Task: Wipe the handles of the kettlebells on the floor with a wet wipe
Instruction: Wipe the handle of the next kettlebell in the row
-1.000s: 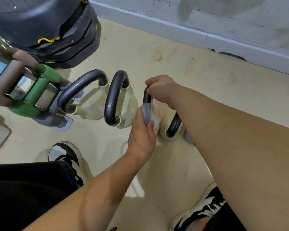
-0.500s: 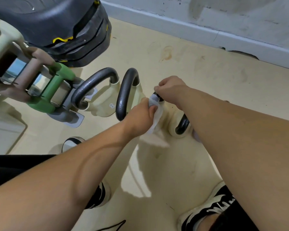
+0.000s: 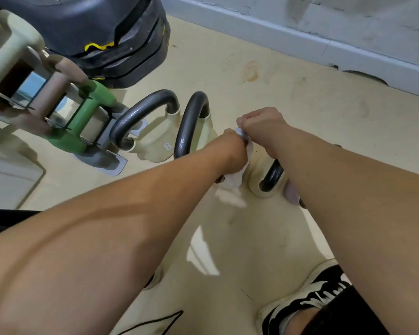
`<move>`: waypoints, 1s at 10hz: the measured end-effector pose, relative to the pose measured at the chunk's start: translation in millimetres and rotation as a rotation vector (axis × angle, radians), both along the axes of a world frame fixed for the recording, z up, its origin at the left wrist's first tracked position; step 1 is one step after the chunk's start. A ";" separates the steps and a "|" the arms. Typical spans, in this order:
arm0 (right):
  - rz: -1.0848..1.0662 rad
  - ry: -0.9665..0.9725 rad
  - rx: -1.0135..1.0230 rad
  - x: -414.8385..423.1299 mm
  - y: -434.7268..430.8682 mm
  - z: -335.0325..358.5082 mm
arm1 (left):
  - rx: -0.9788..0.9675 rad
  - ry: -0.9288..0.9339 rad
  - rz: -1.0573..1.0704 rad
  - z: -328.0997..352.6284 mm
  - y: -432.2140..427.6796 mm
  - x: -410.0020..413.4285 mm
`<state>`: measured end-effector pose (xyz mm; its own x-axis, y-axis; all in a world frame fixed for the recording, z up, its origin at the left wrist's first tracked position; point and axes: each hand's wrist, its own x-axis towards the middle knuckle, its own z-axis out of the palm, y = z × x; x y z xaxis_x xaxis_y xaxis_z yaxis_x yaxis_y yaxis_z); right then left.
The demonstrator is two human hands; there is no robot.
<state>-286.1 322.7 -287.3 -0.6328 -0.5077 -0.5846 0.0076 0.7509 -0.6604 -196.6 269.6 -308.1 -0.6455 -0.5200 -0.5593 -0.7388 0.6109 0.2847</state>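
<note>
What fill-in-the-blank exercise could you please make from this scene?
The left hand holds a ___ wipe.
The right hand grips the ___ kettlebell's handle.
The dumbbell nearest the handle is ___.
The leftmost kettlebell bears the number ___.
Missing: white; rightmost; green; 8

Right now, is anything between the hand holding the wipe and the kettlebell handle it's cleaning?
Nothing visible. The left hand holds the wet wipe directly against the rightmost kettlebell's handle; the right hand grips that handle's top, beside the wipe, not between.
</note>
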 end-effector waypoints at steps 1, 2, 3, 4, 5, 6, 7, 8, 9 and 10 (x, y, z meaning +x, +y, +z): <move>-0.126 -0.053 0.053 -1.2 -3.7 4.5 | 0.053 0.141 0.113 -2.2 14.4 4.1; -0.129 -0.050 0.084 1.0 -5.6 4.4 | 0.007 0.465 0.210 -12.5 44.1 66.6; -0.070 -0.005 0.086 5.6 -5.9 5.5 | 0.060 0.546 0.225 -22.2 52.9 99.6; -0.021 0.041 0.062 4.8 -5.5 2.4 | 0.056 0.518 0.247 -26.0 52.1 100.1; -0.028 0.062 0.096 6.1 -1.9 4.1 | -0.066 0.411 0.302 -17.1 47.9 68.0; -0.020 0.072 0.083 6.3 2.2 7.1 | -0.055 0.277 0.281 -12.7 33.0 44.4; 0.001 0.116 0.018 7.2 0.9 8.9 | 0.311 0.250 0.348 -14.3 3.1 34.0; -0.056 0.050 0.028 15.4 4.2 14.5 | 0.442 0.349 0.410 -14.0 2.2 47.5; -0.388 -0.197 -0.114 15.6 0.6 12.7 | 0.244 0.512 0.339 -13.2 40.4 83.6; -0.320 -0.172 -0.079 12.9 0.0 11.0 | 0.149 0.536 0.317 -8.6 60.3 96.1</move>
<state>-273.2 322.7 -276.3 -0.6626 -0.3477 -0.6633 0.3496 0.6397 -0.6845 -100.5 329.8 -316.8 -0.6836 -0.6731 -0.2822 -0.6085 0.3121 0.7297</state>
